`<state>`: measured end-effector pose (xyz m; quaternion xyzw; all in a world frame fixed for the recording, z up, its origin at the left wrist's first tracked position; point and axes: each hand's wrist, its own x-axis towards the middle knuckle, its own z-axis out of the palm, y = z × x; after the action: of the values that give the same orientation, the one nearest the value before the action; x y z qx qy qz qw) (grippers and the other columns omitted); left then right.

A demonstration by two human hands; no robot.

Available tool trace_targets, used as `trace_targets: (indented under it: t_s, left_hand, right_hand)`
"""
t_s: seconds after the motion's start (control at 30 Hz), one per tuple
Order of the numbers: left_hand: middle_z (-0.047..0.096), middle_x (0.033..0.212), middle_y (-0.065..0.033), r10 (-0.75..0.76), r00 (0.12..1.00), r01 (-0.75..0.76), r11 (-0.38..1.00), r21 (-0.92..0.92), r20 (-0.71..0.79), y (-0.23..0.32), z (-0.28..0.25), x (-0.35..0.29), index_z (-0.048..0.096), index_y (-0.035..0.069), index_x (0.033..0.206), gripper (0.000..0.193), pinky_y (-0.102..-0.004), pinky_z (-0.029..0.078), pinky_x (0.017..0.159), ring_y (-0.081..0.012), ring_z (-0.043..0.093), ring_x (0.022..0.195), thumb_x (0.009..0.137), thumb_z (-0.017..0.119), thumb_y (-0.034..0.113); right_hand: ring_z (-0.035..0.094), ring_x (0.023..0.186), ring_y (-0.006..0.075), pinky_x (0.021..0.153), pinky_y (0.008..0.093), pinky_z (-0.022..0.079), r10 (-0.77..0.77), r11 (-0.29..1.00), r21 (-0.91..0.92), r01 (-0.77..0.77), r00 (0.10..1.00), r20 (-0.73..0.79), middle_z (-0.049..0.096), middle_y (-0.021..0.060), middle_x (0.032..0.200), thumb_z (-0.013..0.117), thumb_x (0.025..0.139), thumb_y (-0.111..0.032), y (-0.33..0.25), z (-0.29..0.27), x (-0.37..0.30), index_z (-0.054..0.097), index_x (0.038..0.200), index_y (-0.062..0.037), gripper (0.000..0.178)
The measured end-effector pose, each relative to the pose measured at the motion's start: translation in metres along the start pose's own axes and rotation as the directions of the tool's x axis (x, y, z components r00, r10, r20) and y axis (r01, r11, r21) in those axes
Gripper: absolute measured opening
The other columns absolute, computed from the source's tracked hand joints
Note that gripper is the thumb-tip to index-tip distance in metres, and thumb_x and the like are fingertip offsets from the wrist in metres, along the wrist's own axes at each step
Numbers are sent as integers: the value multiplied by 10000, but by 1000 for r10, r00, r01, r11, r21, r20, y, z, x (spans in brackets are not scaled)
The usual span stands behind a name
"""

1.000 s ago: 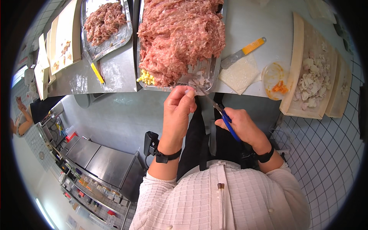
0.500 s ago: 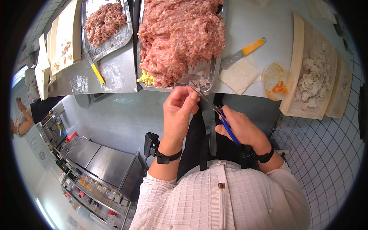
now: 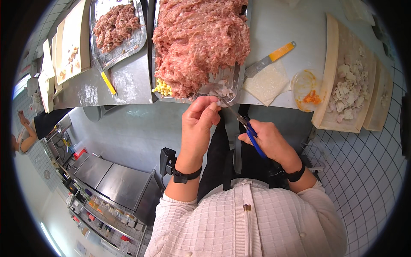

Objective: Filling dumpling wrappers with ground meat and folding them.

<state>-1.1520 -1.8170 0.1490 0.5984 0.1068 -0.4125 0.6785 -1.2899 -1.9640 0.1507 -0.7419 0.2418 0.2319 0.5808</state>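
Pinched between the thumb and fingertips of my left hand (image 3: 199, 124) is a small pale piece (image 3: 218, 103), mostly hidden by the fingers; its kind is unclear. My right hand (image 3: 269, 139) grips blue-handled scissors (image 3: 253, 138). Their blades reach up and left, right beside the pinched piece. Both hands are just in front of the near edge of a metal tray (image 3: 237, 88). A large mound of minced meat (image 3: 203, 43) fills most of it. Small yellow cubes (image 3: 162, 88) lie in its near left corner, and pale cut bits (image 3: 222, 83) lie near the blades.
A yellow-handled spatula (image 3: 272, 59) rests by a pale square sheet (image 3: 267, 85) and a clear bowl with orange bits (image 3: 306, 88). Far right, a wooden tray (image 3: 323, 85) holds pale chopped pieces. On the left are a smaller meat tray (image 3: 143, 38) and another yellow-handled tool (image 3: 108, 82).
The scissors' handles have spread slightly apart. The pale piece at my left fingertips shows more plainly. Both hands stay in nearly the same place.
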Motion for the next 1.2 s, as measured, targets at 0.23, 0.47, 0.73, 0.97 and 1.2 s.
trace_targets:
  t_s: [0.23,0.47,0.73,0.97,1.2]
  left_hand:
    - [568,801,5,48,998,-47,999,-24,38,-2,-1,1,613,14,1081,173,-226,384,612,-74,476,683,958,609,135]
    - [614,834,-19,110,992,-116,987,112,57,-1,1,-1,613,-7,1058,165,-212,419,608,-75,514,679,977,585,134]
    - [579,786,-30,154,988,-151,955,256,8,-1,7,-7,592,-7,1053,168,-222,410,583,-91,506,643,989,569,146]
    - [593,813,-41,150,988,-153,975,161,32,-4,4,-5,557,11,1031,138,-226,423,583,-91,521,648,976,588,133]
    - [638,861,-59,112,993,-115,986,118,29,1,3,-4,553,25,1017,105,-224,429,585,-80,525,666,970,590,111]
  right_hand:
    - [610,759,426,665,471,483,-125,991,-44,124,992,-20,609,200,769,681,866,-464,13,7,-1,469,914,-9,505]
    - [583,794,437,678,477,462,-130,983,-133,124,991,-37,581,201,826,695,849,-442,6,8,1,431,950,-12,515]
    - [590,838,440,711,495,468,-118,968,-234,92,988,-100,591,223,870,717,814,-458,1,11,4,439,962,-2,554]
    - [593,796,438,680,486,470,-126,964,-248,96,986,-107,600,219,827,730,816,-412,1,12,4,460,957,-4,509]
    - [625,705,420,625,472,485,-63,993,-105,56,995,-71,613,186,687,695,854,-454,9,11,4,492,850,-5,493]
